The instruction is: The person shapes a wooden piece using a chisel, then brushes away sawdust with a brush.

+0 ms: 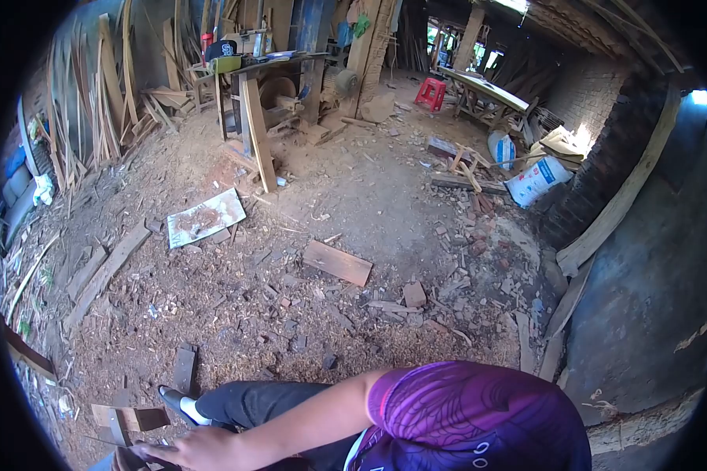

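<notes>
My right arm, in a purple patterned sleeve, reaches across the bottom to the lower left. At its end my right hand (200, 449) is closed, its fingers bent around something dark at the lower edge that I cannot make out. Just beyond the fingers a narrow wooden strip (119, 428) stands up at a slant. Behind it lies a short brown board (143, 418) on the ground. My left hand does not show. Beside the arm my leg in dark trousers (255, 399) stretches left, ending in a dark shoe (174, 404).
Wood chips and scraps cover the dirt floor. A flat brown board (338, 263) and a whitish panel (206, 218) lie ahead. Further back stand a wooden machine bench (271, 61), a red stool (430, 93) and a white sack (539, 181). A wall (644, 290) rises at right.
</notes>
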Demonstrator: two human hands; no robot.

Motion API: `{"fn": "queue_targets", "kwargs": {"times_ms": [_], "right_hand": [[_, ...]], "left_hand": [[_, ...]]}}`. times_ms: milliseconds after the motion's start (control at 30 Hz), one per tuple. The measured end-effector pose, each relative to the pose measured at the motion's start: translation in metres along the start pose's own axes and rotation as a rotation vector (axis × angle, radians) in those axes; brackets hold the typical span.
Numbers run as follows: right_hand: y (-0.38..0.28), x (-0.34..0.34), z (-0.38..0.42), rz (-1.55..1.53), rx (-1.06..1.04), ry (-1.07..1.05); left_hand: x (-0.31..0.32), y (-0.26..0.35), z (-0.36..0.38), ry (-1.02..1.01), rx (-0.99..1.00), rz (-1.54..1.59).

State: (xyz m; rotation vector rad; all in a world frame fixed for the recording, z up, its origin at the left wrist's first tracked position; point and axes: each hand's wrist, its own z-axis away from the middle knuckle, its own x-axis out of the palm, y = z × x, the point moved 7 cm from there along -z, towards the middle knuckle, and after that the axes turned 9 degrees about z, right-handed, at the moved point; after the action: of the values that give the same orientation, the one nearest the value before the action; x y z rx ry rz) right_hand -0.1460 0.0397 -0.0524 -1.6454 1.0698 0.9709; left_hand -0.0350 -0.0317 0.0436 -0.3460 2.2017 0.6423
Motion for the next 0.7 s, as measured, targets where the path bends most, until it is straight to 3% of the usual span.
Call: {"fn": "queue_targets", "kwargs": {"times_ms": [700], "right_hand": [[-0.009,0.010,-0.022,-0.036,0.026,-0.061]], "left_hand": [[-0.002,0.010,-0.003,0.012,-0.021,0.065]]}}
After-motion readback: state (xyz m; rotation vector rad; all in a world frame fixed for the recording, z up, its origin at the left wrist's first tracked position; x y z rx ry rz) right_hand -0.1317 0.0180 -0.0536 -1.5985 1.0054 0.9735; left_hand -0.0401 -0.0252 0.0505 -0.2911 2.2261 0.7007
